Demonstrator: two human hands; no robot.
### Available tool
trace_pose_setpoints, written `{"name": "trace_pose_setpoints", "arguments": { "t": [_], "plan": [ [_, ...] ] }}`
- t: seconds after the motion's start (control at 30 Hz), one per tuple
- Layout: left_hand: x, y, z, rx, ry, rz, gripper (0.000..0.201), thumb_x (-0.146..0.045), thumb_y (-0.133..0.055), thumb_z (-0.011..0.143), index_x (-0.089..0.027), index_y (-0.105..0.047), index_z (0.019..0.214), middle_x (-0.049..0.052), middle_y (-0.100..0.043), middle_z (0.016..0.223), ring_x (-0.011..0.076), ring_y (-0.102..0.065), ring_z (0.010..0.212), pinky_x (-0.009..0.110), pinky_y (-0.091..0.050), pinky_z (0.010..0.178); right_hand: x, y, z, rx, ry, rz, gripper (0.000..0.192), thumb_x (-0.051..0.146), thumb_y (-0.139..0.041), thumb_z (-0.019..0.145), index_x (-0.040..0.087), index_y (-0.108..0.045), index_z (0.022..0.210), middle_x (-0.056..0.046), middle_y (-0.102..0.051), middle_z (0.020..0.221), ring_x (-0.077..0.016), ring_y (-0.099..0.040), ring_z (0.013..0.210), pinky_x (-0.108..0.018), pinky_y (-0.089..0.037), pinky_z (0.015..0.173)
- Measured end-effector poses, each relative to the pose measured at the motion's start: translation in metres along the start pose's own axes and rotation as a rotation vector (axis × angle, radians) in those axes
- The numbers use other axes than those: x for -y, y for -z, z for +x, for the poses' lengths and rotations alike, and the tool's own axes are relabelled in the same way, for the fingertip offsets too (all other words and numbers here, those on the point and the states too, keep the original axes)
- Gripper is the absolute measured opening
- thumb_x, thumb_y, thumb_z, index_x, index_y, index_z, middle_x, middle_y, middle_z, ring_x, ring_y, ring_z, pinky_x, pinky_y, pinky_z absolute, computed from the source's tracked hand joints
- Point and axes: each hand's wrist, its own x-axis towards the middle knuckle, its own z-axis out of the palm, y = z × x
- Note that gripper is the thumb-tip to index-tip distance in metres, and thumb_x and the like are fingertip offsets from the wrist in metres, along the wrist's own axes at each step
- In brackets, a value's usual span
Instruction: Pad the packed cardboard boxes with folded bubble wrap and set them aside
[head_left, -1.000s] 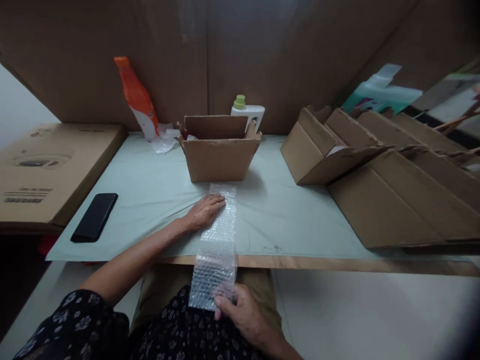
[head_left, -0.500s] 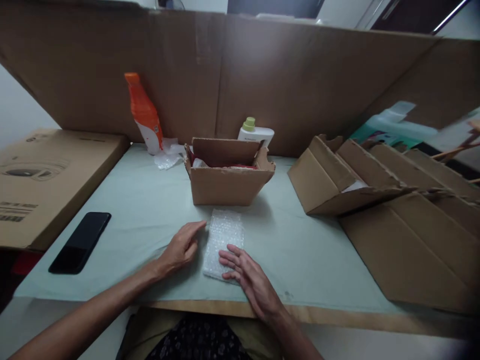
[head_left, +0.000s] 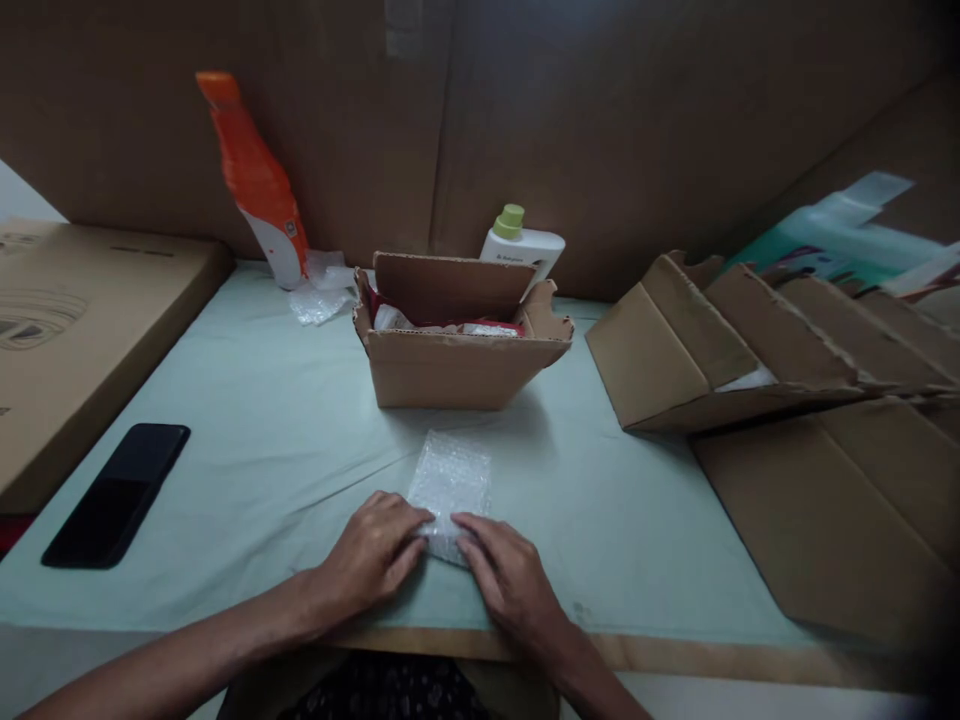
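Observation:
A flat piece of bubble wrap (head_left: 454,470) lies on the table in front of me, its near end between my hands. At its lower left edge, my left hand (head_left: 379,550) pinches it between bent fingers and thumb. My right hand (head_left: 511,572) grips the lower right edge in the same way. Whether anything is inside the wrap I cannot tell. Just beyond it stands an open cardboard box (head_left: 442,370) with red and white items showing inside.
A black phone (head_left: 116,495) lies at the left, beside a large flat carton (head_left: 97,340). Behind stand an orange bottle (head_left: 259,180), bubble wrap scraps (head_left: 321,295) and a white bottle (head_left: 525,245). More cardboard boxes (head_left: 832,500) and a teal container (head_left: 847,240) fill the right.
My left hand has moved toward the near left edge of the bubble wrap and closed on it. My right hand has closed on the right edge. The view has tilted down.

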Motion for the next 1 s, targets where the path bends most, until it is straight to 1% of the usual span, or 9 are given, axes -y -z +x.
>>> {"name": "trace_pose_setpoints", "arguments": {
  "t": [0.13, 0.3, 0.4, 0.5, 0.6, 0.67, 0.8, 0.9, 1.0],
  "plan": [
    [0.003, -0.001, 0.015, -0.025, 0.083, 0.143, 0.032, -0.016, -0.059, 0.089, -0.017, -0.058, 0.121, 0.007, -0.069, 0.089, 0.0237, -0.063, 0.080, 0.040, -0.054, 0.073, 0.000, 0.012, 0.011, -0.151, 0.062, -0.152, 0.022, 0.021, -0.055, 0.098, 0.018, -0.064, 0.118, -0.012, -0.073, 0.107, -0.0245, -0.068, 0.097, -0.040, -0.053, 0.082],
    [0.002, 0.003, 0.020, -0.083, -0.046, 0.203, 0.037, -0.026, -0.062, 0.091, -0.014, -0.055, 0.126, 0.017, -0.062, 0.120, 0.0297, -0.058, 0.106, 0.046, -0.051, 0.087, -0.004, 0.007, 0.001, -0.002, 0.130, -0.193, 0.020, 0.023, -0.058, 0.096, 0.018, -0.067, 0.113, -0.011, -0.074, 0.108, -0.0266, -0.066, 0.098, -0.044, -0.048, 0.086],
    [0.001, 0.011, 0.014, -0.009, -0.172, 0.127, 0.033, -0.028, -0.061, 0.093, -0.014, -0.056, 0.123, 0.014, -0.065, 0.115, 0.0285, -0.057, 0.106, 0.048, -0.047, 0.091, -0.011, 0.002, 0.002, -0.015, 0.053, -0.060, 0.020, 0.017, -0.054, 0.097, 0.019, -0.068, 0.111, -0.007, -0.077, 0.101, -0.0222, -0.068, 0.090, -0.040, -0.049, 0.083],
    [0.002, 0.014, 0.012, 0.034, -0.132, 0.045, 0.024, -0.014, -0.053, 0.096, -0.017, -0.057, 0.119, 0.006, -0.068, 0.095, 0.0209, -0.059, 0.088, 0.040, -0.048, 0.083, -0.017, 0.006, 0.007, 0.029, -0.039, 0.067, 0.019, 0.019, -0.055, 0.098, 0.021, -0.069, 0.111, -0.005, -0.077, 0.096, -0.0191, -0.069, 0.085, -0.035, -0.052, 0.077],
    [0.006, 0.009, 0.020, 0.015, -0.053, 0.103, 0.023, -0.012, -0.050, 0.096, -0.017, -0.058, 0.118, 0.004, -0.068, 0.088, 0.0203, -0.059, 0.079, 0.037, -0.048, 0.075, -0.016, 0.011, 0.010, -0.044, -0.019, -0.042, 0.020, 0.021, -0.055, 0.098, 0.019, -0.068, 0.114, -0.010, -0.075, 0.108, -0.0230, -0.068, 0.097, -0.038, -0.051, 0.082],
    [0.012, 0.006, 0.027, -0.007, -0.014, 0.227, 0.021, -0.015, -0.051, 0.096, -0.016, -0.060, 0.115, 0.007, -0.068, 0.090, 0.0225, -0.060, 0.081, 0.038, -0.048, 0.073, -0.013, 0.013, 0.009, -0.080, 0.051, -0.149, 0.021, 0.021, -0.056, 0.097, 0.017, -0.067, 0.113, -0.014, -0.071, 0.116, -0.0266, -0.065, 0.104, -0.043, -0.049, 0.087],
    [0.020, 0.004, 0.034, -0.109, 0.036, 0.342, 0.022, -0.024, -0.054, 0.097, -0.015, -0.062, 0.115, 0.012, -0.066, 0.101, 0.0252, -0.059, 0.088, 0.041, -0.051, 0.076, -0.012, 0.008, 0.012, 0.039, 0.155, -0.251, 0.021, 0.021, -0.060, 0.094, 0.017, -0.068, 0.113, -0.014, -0.071, 0.117, -0.0289, -0.062, 0.105, -0.047, -0.046, 0.091],
    [0.020, 0.007, 0.029, -0.130, -0.037, 0.292, 0.035, -0.034, -0.060, 0.094, -0.014, -0.059, 0.122, 0.016, -0.064, 0.114, 0.0288, -0.058, 0.102, 0.046, -0.051, 0.086, -0.021, 0.003, 0.025, 0.049, 0.106, -0.203, 0.019, 0.016, -0.056, 0.096, 0.020, -0.069, 0.110, -0.010, -0.073, 0.111, -0.0259, -0.064, 0.099, -0.043, -0.046, 0.087],
    [0.020, 0.008, 0.027, -0.100, -0.131, 0.320, 0.037, -0.025, -0.059, 0.093, -0.012, -0.056, 0.128, 0.019, -0.060, 0.127, 0.0324, -0.054, 0.115, 0.051, -0.047, 0.094, -0.031, 0.004, 0.043, 0.077, 0.006, -0.039, 0.018, 0.017, -0.054, 0.097, 0.021, -0.069, 0.107, -0.007, -0.075, 0.104, -0.0235, -0.066, 0.096, -0.040, -0.048, 0.084]
  ]
}}
